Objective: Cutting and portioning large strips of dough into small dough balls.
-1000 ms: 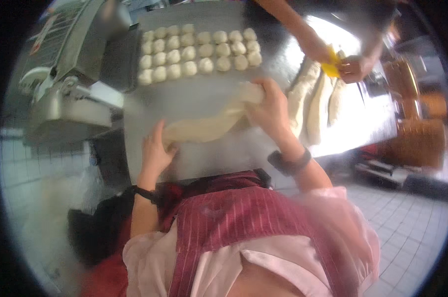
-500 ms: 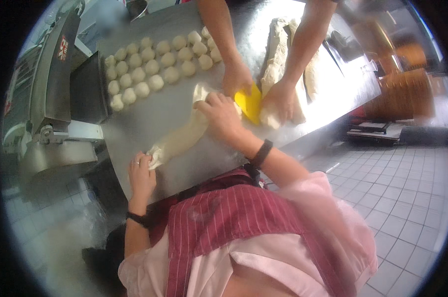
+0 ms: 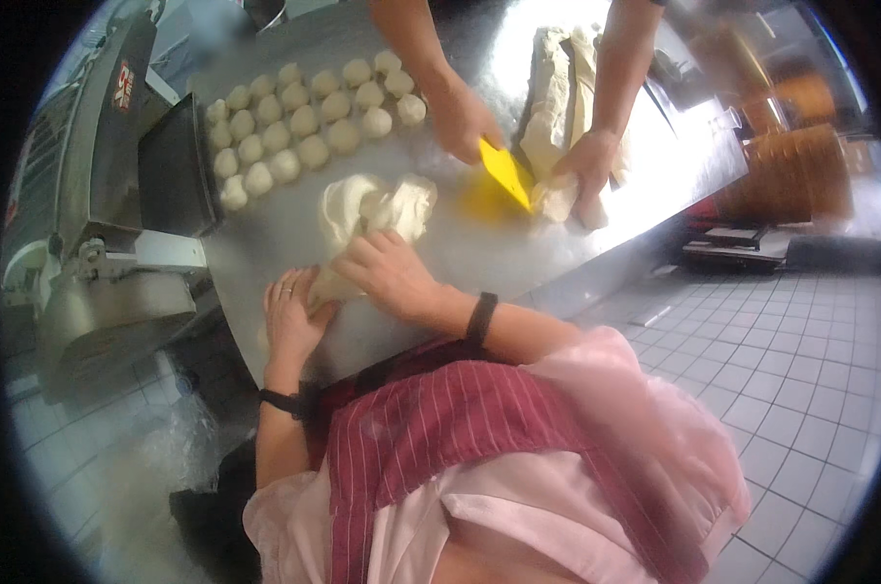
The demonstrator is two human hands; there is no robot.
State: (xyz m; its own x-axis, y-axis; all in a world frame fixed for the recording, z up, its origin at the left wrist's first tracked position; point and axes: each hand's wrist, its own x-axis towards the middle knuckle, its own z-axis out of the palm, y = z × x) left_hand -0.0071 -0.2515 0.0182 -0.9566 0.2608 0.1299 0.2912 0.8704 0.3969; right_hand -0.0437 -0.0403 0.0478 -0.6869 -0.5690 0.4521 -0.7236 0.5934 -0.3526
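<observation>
Dough [image 3: 343,209], no longer stretched, now bunches up; looks mid-fold. Left hand [image 3: 292,316] grasps its near end; right hand [image 3: 392,277] curls over it, grip unclear.

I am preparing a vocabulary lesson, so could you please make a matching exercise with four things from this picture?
1. dough balls
2. scraper
3. bent dough piece
4. striped apron

A. dark red
B. touched by the person's right hand
C. in rows
D. yellow, in a co-worker's hand

Pairs: 1-C; 2-D; 3-B; 4-A
</observation>
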